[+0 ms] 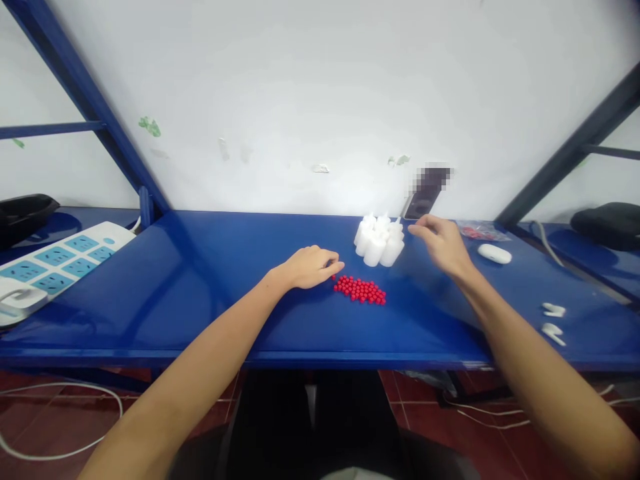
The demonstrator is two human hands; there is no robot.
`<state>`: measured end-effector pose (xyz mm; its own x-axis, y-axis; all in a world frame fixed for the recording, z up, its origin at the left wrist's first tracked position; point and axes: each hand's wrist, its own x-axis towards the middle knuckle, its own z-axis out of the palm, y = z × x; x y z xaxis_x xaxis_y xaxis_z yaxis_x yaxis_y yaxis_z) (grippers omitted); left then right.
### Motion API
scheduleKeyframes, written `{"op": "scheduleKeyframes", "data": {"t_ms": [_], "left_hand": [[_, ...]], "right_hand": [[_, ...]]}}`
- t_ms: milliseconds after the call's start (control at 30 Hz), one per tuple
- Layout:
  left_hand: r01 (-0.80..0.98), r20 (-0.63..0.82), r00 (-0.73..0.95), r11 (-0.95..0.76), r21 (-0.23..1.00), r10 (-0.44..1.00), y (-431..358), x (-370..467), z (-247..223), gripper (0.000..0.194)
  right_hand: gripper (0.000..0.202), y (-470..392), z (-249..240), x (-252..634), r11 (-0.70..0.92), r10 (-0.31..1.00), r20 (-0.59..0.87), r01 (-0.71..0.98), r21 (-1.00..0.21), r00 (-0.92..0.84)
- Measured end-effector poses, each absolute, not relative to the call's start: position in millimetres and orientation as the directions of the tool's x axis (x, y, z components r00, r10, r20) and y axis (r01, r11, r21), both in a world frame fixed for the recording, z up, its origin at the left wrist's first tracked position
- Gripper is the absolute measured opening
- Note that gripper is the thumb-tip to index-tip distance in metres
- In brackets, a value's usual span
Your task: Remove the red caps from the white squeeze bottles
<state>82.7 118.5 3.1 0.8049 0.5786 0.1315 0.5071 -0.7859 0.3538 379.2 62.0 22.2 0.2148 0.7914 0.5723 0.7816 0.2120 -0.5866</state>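
Several small red caps (361, 290) lie in a loose patch on the blue table (200, 280). At the left end of the patch is my left hand (313, 267), its thumb and fingers curled close together; what they hold, if anything, is too small to make out. Behind the red pieces stands a tight cluster of white bottles (379, 241) with narrow tips. My right hand (440, 243) is just to the right of the bottles, thumb and index finger near each other by a bottle tip; anything between them cannot be made out.
A phone (427, 193) leans on the wall behind the bottles. To the right are a plastic bag with red pieces (480, 232), a white case (495, 253) and two white earbuds (553, 309). A power strip (70, 257) lies at the left.
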Motion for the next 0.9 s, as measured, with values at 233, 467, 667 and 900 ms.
{"op": "scheduleKeyframes", "data": {"t_ms": [233, 467, 667, 900], "left_hand": [[0.519, 0.14, 0.796, -0.784, 0.34, 0.588, 119.2, 83.3, 3.4, 0.039], [0.515, 0.146, 0.805, -0.799, 0.311, 0.575, 118.5, 82.5, 2.9, 0.032], [0.504, 0.136, 0.814, -0.803, 0.318, 0.564, 118.8, 82.8, 2.6, 0.033], [0.484, 0.129, 0.831, -0.817, 0.313, 0.541, 116.2, 81.8, 7.2, 0.033]], "right_hand": [[0.021, 62.2, 18.7, 374.2, 0.224, 0.803, 0.57, 0.797, -0.56, 0.175], [0.026, 59.5, 15.5, 369.9, 0.18, 0.883, 0.459, 0.831, -0.527, 0.1], [0.022, 32.5, 10.9, 369.1, 0.228, 0.92, 0.385, 0.704, -0.673, 0.07], [0.025, 25.4, -10.4, 362.8, 0.136, 0.986, 0.156, 0.268, -0.954, 0.058]]}}
